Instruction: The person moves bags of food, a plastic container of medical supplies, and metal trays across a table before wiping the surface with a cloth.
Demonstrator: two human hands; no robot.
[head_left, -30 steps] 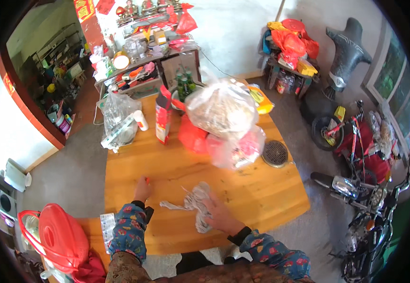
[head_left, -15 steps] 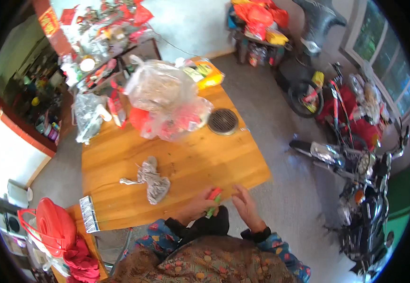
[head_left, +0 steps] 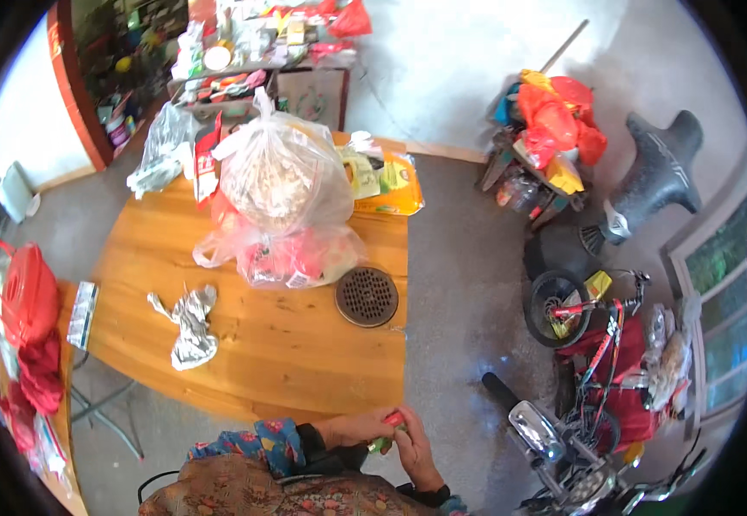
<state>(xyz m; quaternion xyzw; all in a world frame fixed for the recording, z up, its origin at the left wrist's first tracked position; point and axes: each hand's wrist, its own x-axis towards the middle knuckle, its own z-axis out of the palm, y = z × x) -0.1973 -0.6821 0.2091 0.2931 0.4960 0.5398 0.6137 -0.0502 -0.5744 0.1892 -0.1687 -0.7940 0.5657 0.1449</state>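
Close to my body, just off the table's near edge, my left hand (head_left: 358,427) is closed on a small red and green object (head_left: 396,420). Its kind cannot be made out, since my fingers cover much of it. From the other side my right hand (head_left: 416,449) meets it, fingers bent and pinching at the same object. Beyond my hands on the wooden table (head_left: 305,361) lies a crumpled grey-white patterned cloth (head_left: 195,331), left of the middle.
Bulging clear plastic bags (head_left: 275,176) stand at the table's far side, near a round dark perforated plate (head_left: 367,297). An orange package (head_left: 399,185) lies behind. A red lidded basket (head_left: 30,292) is at left; a motorcycle (head_left: 554,447) and small bicycle (head_left: 606,344) stand at right.
My right hand, open and apart before, has come to the left hand and now grips the red and green object with it. The view has turned to the right.
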